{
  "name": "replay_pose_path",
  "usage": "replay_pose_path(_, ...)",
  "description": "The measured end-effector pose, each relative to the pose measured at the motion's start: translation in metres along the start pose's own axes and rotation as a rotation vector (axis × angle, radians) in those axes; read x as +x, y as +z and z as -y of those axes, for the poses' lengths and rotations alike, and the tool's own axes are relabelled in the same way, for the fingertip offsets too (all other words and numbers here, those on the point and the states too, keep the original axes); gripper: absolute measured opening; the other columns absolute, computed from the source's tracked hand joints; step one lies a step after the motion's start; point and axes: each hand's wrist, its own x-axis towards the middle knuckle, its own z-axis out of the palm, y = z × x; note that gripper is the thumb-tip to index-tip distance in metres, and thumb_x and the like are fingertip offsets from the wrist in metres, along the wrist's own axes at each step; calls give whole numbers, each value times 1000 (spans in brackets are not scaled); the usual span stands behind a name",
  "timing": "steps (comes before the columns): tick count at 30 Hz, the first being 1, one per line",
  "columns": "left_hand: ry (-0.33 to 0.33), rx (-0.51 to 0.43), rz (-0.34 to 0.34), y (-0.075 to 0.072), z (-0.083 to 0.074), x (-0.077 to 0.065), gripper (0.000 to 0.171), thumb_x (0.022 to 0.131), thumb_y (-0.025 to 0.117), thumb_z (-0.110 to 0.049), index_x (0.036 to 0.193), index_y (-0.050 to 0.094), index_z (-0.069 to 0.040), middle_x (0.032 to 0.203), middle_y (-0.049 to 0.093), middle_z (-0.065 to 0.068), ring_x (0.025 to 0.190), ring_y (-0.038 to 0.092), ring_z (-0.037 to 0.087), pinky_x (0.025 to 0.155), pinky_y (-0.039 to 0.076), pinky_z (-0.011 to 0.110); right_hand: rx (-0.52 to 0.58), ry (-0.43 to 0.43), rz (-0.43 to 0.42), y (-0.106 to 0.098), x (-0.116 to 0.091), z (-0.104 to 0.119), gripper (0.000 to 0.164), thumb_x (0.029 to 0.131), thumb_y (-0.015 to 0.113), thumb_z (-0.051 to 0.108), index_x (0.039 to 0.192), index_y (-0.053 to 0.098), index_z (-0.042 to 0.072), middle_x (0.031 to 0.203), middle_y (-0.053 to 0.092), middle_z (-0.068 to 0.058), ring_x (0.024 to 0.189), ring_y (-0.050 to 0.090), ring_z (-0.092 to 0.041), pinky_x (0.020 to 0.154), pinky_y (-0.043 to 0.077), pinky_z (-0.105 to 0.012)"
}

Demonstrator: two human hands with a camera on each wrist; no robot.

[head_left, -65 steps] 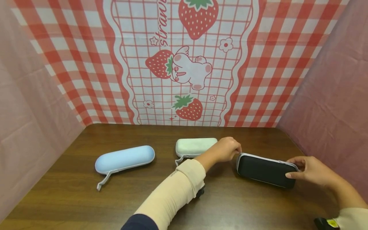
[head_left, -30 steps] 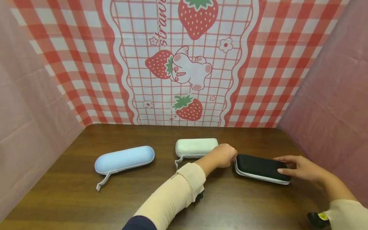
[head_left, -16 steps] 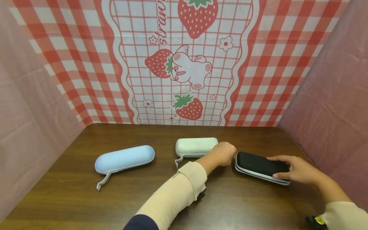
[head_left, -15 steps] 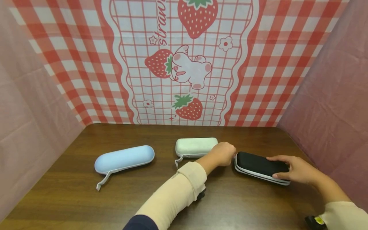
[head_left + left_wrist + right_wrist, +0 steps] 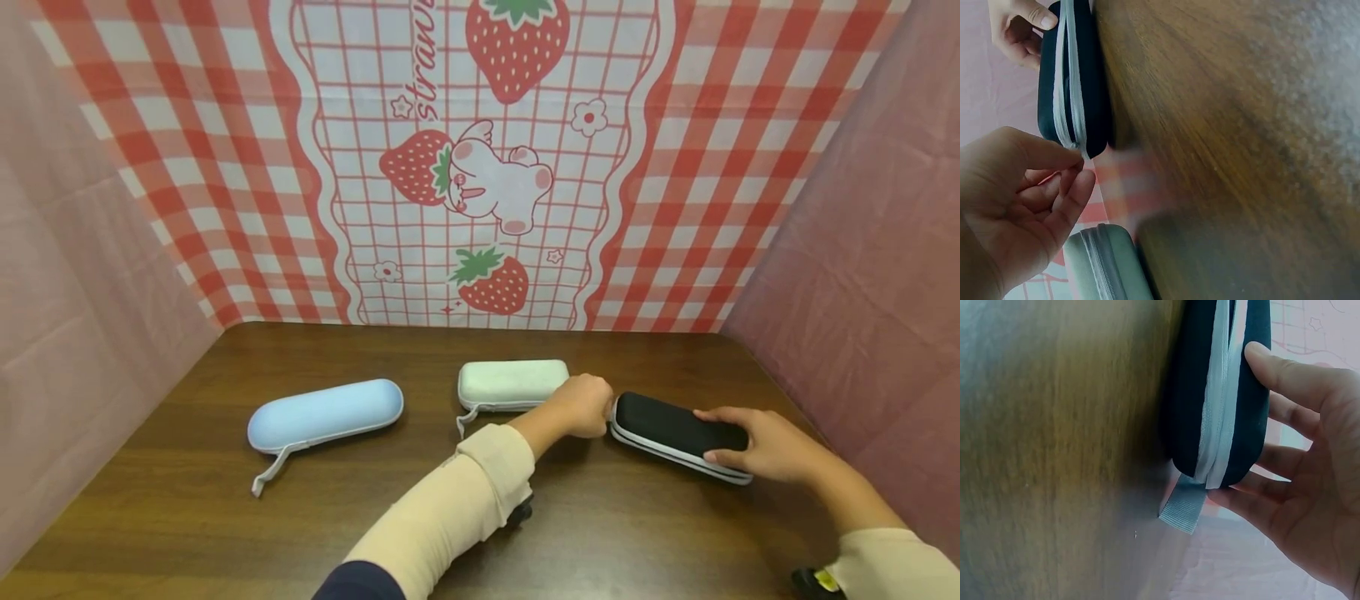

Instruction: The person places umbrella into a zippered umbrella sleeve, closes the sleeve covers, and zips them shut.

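Note:
A black zippered case [image 5: 675, 429] with a whitish zip lies on the right of the table. Its two zip tapes stand slightly apart along the near side, with a dark gap between them in the left wrist view. My left hand [image 5: 585, 407] pinches at the zip's left end, where a small zip pull [image 5: 1075, 146] is mostly hidden by the fingertips. My right hand [image 5: 772, 446] grips the case's right end, thumb [image 5: 1263, 359] on the near side of the top and fingers on the far side. A grey fabric tab [image 5: 1184, 503] sticks out at that end.
A pale green case [image 5: 510, 383] with a grey strap lies just left of my left hand, partly behind it. Farther left is a light blue case [image 5: 326, 415] with its strap [image 5: 270, 473] towards me. A checked strawberry cloth [image 5: 480, 167] hangs behind the table [image 5: 337, 533].
The black case has gone from tipped up to lying flat, with its zip facing me. A gap now shows between the zip tapes. My right hand has shifted left along the case.

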Motion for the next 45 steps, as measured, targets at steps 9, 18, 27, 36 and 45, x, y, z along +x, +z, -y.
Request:
replay_pose_path(9, 34, -161, -1, 2, 1, -5, 12, 77, 71, -9, 72, 76, -18, 71, 66, -15, 67, 55, 0, 59, 43, 12, -20, 37, 19, 2, -2, 0, 63, 77, 80, 41, 126, 64, 4, 112, 68, -16, 75, 51, -10, 74, 50, -44)
replay_pose_path(18, 27, -200, -27, 8, -6, -8, 28, 76, 70, -7, 53, 60, -19, 56, 50, -16, 55, 36, -1, 49, 32, 12, -55, 32, 1, 4, -1, 7, 61, 77, 80, 41, 122, 65, 2, 98, 70, -11, 73, 54, -12, 71, 50, -44)
replay_pose_path(27, 1, -198, -63, 12, -10, -5, 36, 74, 69, -5, 49, 49, -21, 51, 39, -15, 54, 32, 2, 48, 28, 14, -109, 54, 3, 6, 4, 22, 64, 78, 78, 44, 118, 65, -3, 104, 68, -23, 91, 65, -39, 75, 50, -57)
replay_pose_path(36, -16, -170, -73, 13, -10, -3, 20, 74, 70, -7, 61, 63, -20, 60, 52, -15, 59, 43, 1, 52, 36, 13, -148, 79, 6, 7, 10, 36, 66, 77, 77, 48, 116, 64, -4, 93, 70, -18, 80, 66, -33, 67, 50, -53)
replay_pose_path(45, -39, -186, -47, 14, -14, -1, 14, 76, 71, -11, 66, 71, -21, 65, 60, -16, 61, 49, 0, 53, 40, 14, -177, 93, 4, 9, 14, 47, 68, 77, 75, 51, 113, 63, -5, 89, 69, -19, 73, 64, -31, 60, 49, -51)
